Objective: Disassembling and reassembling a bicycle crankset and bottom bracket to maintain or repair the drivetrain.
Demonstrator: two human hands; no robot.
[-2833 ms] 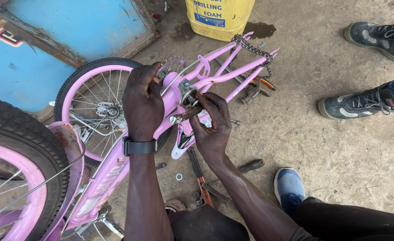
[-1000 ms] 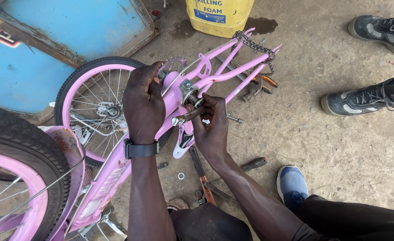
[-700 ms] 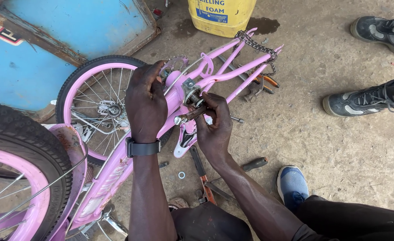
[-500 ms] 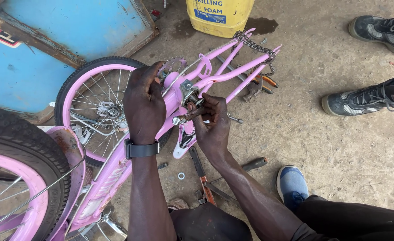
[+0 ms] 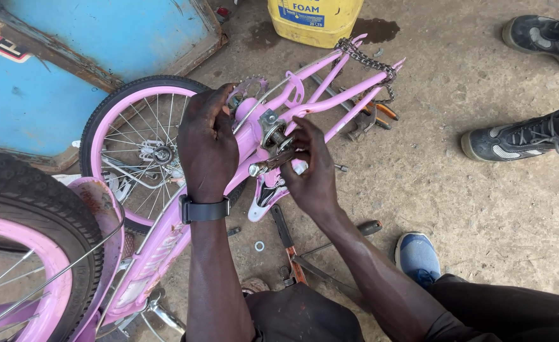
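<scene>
Pink steel fills the middle of the frame: a small bicycle frame (image 5: 330, 101) lies upturned on the concrete floor (image 5: 482, 215), which seems to put its clamp fitting within easy reach from above. The left hand (image 5: 207, 142), with a black watch at the wrist, lies closed over the frame tube at centre left, apparently to steady it. The right hand (image 5: 314, 171), just right of centre, pinches a short metal bolt (image 5: 268, 166) at the clamp (image 5: 273, 126); its fingers are pressed together around the bolt's far end.

A spoked wheel (image 5: 137, 149) with a pink rim stands to the left behind the left hand, and a second tyre (image 5: 35, 215) bulges in at the lower left, cut off by the edge. A loose chain (image 5: 368, 60) drapes over the rear stays at upper centre, below a yellow container (image 5: 314, 22) cropped at the top. Pliers (image 5: 374, 114) lie half hidden under the frame, and another tool (image 5: 292, 253) shows only between the forearms. Whether the bolt is threaded in cannot be told; the right hand's fingers cover the joint. Another person's dark shoes (image 5: 520, 136) sit at the right edge.
</scene>
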